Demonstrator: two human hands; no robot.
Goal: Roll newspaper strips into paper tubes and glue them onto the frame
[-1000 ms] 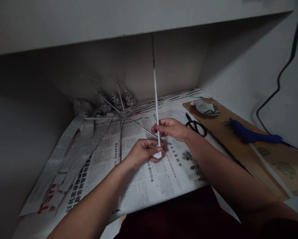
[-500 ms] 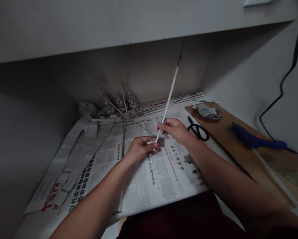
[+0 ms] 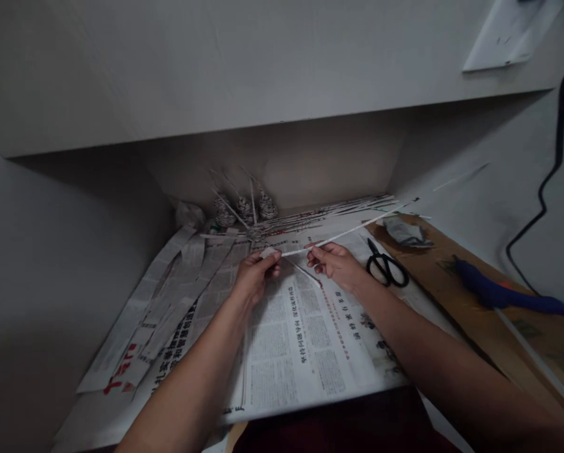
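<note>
Between my two hands runs a thin rolled newspaper stick [image 3: 352, 229], its far end pointing up to the right. My left hand [image 3: 257, 272] is closed on the near end, with a small pale flap of paper at the thumb. My right hand [image 3: 337, 261] pinches the stick a little further along. Behind my left hand lies a star of crossed paper sticks [image 3: 254, 234], one of its arms reaching out under the held stick. Spread newspaper [image 3: 286, 352] covers the table below both hands.
Cut newspaper strips [image 3: 154, 302] lie at the left. Several woven paper cones [image 3: 244, 207] and a bundle of paper sticks [image 3: 329, 209] are at the back. Black scissors [image 3: 388, 269], a crumpled wad [image 3: 407, 233] and a blue glue gun [image 3: 503, 294] on cardboard [image 3: 446, 283] sit at the right.
The paper stick has swung from steeply upright to a low slant toward the right. Both hands are now further apart along it, and the camera view has tipped upward.
</note>
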